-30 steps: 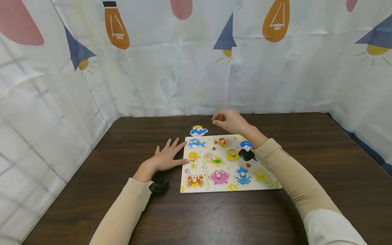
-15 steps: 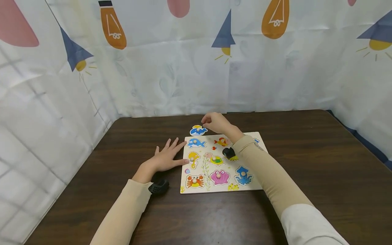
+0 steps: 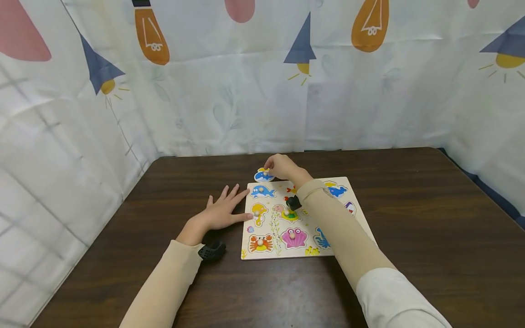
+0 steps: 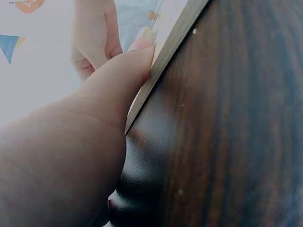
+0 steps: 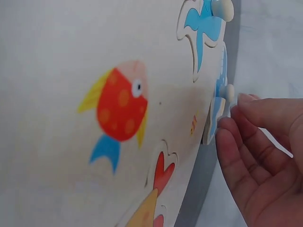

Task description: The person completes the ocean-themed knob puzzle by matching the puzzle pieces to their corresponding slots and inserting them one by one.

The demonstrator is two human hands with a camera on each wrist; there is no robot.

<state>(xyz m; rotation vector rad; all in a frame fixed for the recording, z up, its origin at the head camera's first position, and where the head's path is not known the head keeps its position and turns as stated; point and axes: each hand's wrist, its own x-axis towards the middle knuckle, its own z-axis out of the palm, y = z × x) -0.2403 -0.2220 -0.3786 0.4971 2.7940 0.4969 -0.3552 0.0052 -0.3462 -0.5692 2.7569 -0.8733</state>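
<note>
A blue whale puzzle piece (image 3: 262, 176) with a yellow top and a small knob (image 5: 230, 93) lies on the table just behind the puzzle board (image 3: 270, 256). My right hand (image 3: 282, 167) is at this piece, thumb and fingertips bent close beside the knob. In the right wrist view a small gap seems to stand between fingertips and knob. Fingers spread, my left hand (image 3: 223, 212) rests at the board's left edge, its thumb (image 4: 142, 45) on the rim. A blue whale picture (image 3: 336, 189) shows at the board's back right corner; my right arm covers part of the board.
Knobbed sea-animal pieces sit in the board, among them a blue dolphin (image 3: 262, 191), an orange crab (image 3: 260, 243) and a pink shell (image 3: 294, 238). Under everything is a dark wooden table (image 3: 197, 291). A white patterned curtain (image 3: 254, 114) hangs behind it.
My right hand has moved left and slightly down, from behind the board's middle to the whale piece. My left hand stays where it was, as does the board.
</note>
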